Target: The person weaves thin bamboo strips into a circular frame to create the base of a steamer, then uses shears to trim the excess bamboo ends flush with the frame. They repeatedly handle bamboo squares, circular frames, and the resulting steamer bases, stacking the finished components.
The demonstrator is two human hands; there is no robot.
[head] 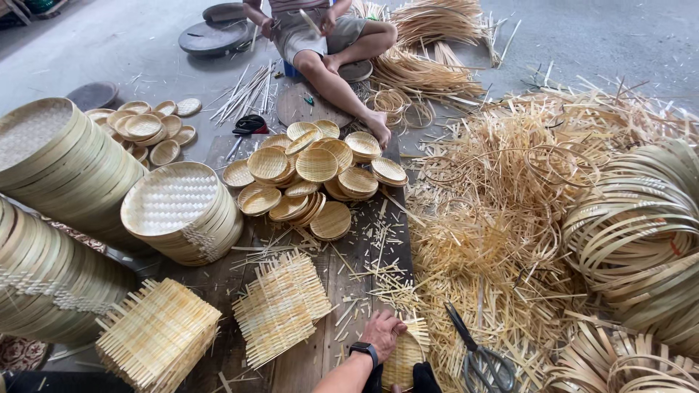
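The person's left hand (381, 331) presses on a small woven bamboo tray (405, 356) at the near end of the wooden board (364, 240), fingers curled over its rim. The right hand is hidden, so I cannot tell its state. Scissors (480, 356) lie just beside the tray, blades toward it; I think a careless reach may meet them. Loose bamboo strips (480, 218) nearby could prick the fingers.
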